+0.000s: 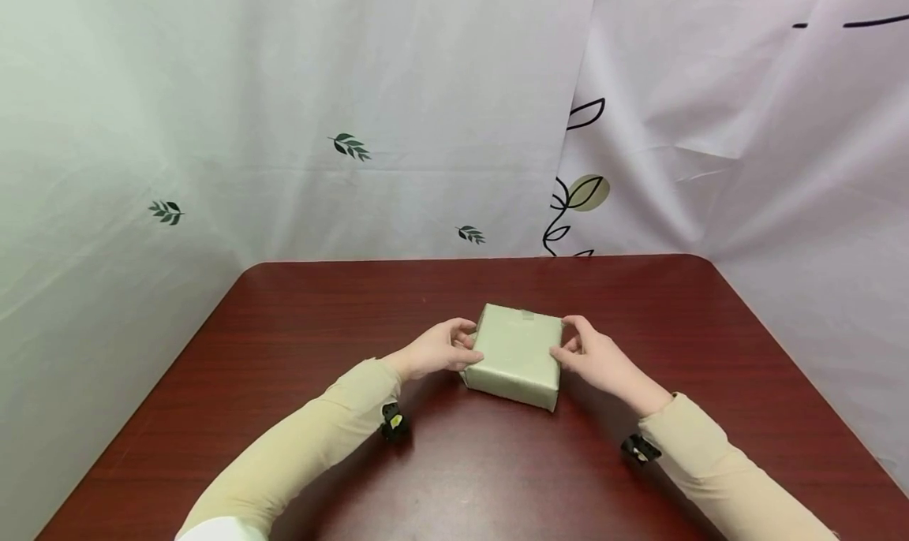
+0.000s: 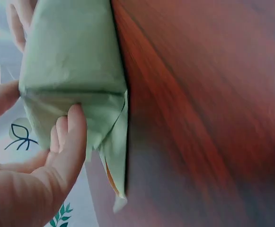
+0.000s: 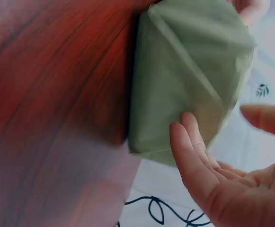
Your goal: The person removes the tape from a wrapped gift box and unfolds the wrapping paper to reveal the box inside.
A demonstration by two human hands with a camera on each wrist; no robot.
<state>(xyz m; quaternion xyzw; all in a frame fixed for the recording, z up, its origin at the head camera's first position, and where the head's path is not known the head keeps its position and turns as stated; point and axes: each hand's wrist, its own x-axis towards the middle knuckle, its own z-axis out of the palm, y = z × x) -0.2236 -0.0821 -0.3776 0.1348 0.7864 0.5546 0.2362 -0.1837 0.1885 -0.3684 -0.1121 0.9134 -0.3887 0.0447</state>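
A box wrapped in pale green paper point(image 1: 517, 350) lies on the dark red table, a hand at each end. At its left end, my left hand point(image 1: 440, 348) has the thumb on the top edge and the fingers against the end. The left wrist view shows a loose paper flap point(image 2: 112, 165) hanging off that end, its inner side brownish. My right hand point(image 1: 600, 360) touches the opposite end with nearly straight fingers point(image 3: 187, 146), the thumb close to the top edge. A diagonal fold point(image 3: 187, 59) crosses the paper there. The underside of the box is hidden.
The wooden table point(image 1: 341, 304) extends around the box on all sides. White cloth point(image 1: 426, 91) with leaf prints hangs behind and beside it. Both forearms wear beige sleeves, with small black devices point(image 1: 393, 420) at the wrists.
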